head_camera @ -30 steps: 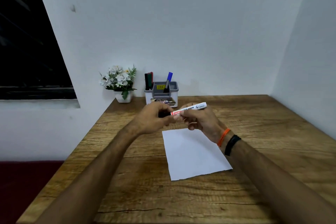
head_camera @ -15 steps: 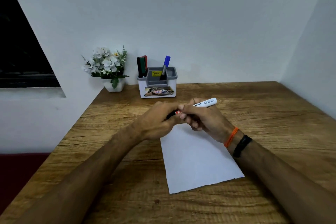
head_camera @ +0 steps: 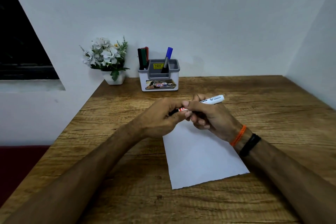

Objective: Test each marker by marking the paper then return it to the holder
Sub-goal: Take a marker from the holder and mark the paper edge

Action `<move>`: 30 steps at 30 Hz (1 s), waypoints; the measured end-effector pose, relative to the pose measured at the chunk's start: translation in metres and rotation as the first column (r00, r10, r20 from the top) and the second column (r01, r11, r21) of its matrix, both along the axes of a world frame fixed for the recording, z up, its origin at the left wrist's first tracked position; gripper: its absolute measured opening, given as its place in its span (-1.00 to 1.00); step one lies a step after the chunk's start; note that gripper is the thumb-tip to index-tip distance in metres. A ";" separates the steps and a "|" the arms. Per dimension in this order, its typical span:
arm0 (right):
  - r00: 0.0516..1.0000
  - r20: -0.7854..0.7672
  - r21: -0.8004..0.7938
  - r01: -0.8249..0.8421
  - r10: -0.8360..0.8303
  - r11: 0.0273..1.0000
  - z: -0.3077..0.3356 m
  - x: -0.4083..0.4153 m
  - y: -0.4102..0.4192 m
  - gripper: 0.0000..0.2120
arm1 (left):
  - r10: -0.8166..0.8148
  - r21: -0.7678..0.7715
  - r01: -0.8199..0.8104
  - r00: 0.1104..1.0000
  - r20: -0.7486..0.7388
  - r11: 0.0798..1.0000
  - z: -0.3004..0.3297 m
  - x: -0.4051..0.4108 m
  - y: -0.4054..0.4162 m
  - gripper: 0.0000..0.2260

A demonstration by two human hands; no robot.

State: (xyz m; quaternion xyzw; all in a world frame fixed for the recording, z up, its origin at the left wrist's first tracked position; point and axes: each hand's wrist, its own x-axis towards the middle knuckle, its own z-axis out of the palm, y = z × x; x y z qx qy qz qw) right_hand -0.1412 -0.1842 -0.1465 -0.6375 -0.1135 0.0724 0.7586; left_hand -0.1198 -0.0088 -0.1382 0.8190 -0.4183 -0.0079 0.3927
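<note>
A white whiteboard marker [head_camera: 212,100] with a red label lies across both hands above the far end of the blank white paper [head_camera: 201,156]. My right hand [head_camera: 209,114] grips its barrel; my left hand [head_camera: 160,116] is closed over its dark cap end, which is mostly hidden. At the back of the table stands the grey and white holder [head_camera: 159,78]. It holds black, green and red markers [head_camera: 143,58] on its left and a blue-capped marker [head_camera: 167,60] in the middle.
A white pot of white flowers [head_camera: 109,60] stands left of the holder at the wooden table's [head_camera: 272,105] back left corner. Walls close the back and right sides. The table's left edge drops to a dark red floor.
Both hands with the marker have sunk lower toward the paper and stayed together. The camera has tilted, so the holder and flowers sit a little differently in view.
</note>
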 end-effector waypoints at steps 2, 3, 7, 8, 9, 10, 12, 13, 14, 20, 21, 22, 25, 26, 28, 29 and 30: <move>1.000 -0.003 0.008 0.005 -0.005 1.000 0.000 -0.001 0.001 -0.72 | -0.009 -0.001 0.009 1.000 0.008 1.000 0.002 0.000 0.001 -0.83; 1.000 0.002 0.012 0.011 -0.011 1.000 0.000 -0.001 0.001 -0.72 | -0.006 -0.005 0.006 1.000 0.016 1.000 0.001 0.001 0.002 -0.83; 0.997 0.057 -0.022 0.059 -0.058 0.998 0.002 0.000 -0.001 -0.72 | 0.038 0.007 -0.038 0.998 0.045 0.999 -0.008 0.008 0.005 -0.76; 0.995 0.072 -0.039 0.071 -0.068 0.997 0.002 0.000 -0.001 -0.72 | 0.042 0.016 -0.043 0.998 0.040 0.999 -0.007 0.008 0.005 -0.77; 0.993 0.085 -0.050 0.086 -0.081 0.995 0.002 -0.001 -0.001 -0.72 | 0.050 0.031 -0.051 0.999 0.017 0.998 -0.005 0.007 0.005 -0.79; 0.991 0.095 -0.049 0.104 -0.099 0.993 0.003 0.000 -0.001 -0.73 | 0.072 0.059 -0.071 0.997 -0.013 0.996 -0.003 0.008 0.007 -0.75; 0.985 0.094 -0.004 0.146 -0.145 0.989 0.003 0.001 -0.001 -0.74 | 0.132 0.156 -0.123 0.990 -0.048 0.980 0.000 0.010 0.014 -0.58; 0.983 0.077 0.031 0.165 -0.167 0.986 0.003 0.002 -0.002 -0.76 | 0.158 0.210 -0.144 0.986 -0.053 0.967 0.001 0.011 0.018 -0.54; 0.982 0.052 0.068 0.179 -0.183 0.981 0.003 0.002 -0.002 -0.79 | 0.180 0.271 -0.158 0.982 -0.056 0.949 0.000 0.012 0.023 -0.53; 0.977 0.035 0.066 0.209 -0.212 0.976 -0.001 0.001 -0.002 -0.82 | 0.258 0.565 -0.264 0.962 0.092 0.782 0.005 0.007 0.021 -0.47; 0.976 0.053 0.045 0.211 -0.213 0.976 -0.001 0.000 -0.001 -0.80 | 0.269 0.587 -0.305 0.951 0.151 0.750 0.007 0.005 0.019 -0.45; 0.974 0.069 0.020 0.217 -0.218 0.976 -0.002 0.000 -0.001 -0.80 | 0.277 0.600 -0.337 0.941 0.194 0.726 0.007 0.004 0.018 -0.44; 0.970 0.081 -0.050 0.233 -0.228 0.971 -0.004 -0.003 0.003 -0.78 | 0.294 0.599 -0.377 0.926 0.237 0.706 0.008 0.001 0.016 -0.51; 0.971 0.070 -0.057 0.233 -0.229 0.971 -0.005 -0.003 0.005 -0.78 | 0.304 0.585 -0.382 0.924 0.232 0.715 0.009 0.001 0.017 -0.57; 0.974 0.009 -0.042 0.227 -0.227 0.973 -0.009 -0.003 0.007 -0.79 | 0.331 0.533 -0.383 0.923 0.196 0.755 0.009 0.004 0.023 -0.69; 0.976 -0.024 -0.034 0.216 -0.217 0.976 -0.010 -0.003 0.007 -0.78 | 0.341 0.494 -0.374 0.926 0.160 0.785 0.009 0.007 0.027 -0.76; 0.979 -0.045 -0.029 0.199 -0.200 0.980 -0.011 -0.003 0.006 -0.79 | 0.341 0.452 -0.351 0.934 0.106 0.820 0.008 0.009 0.031 -0.83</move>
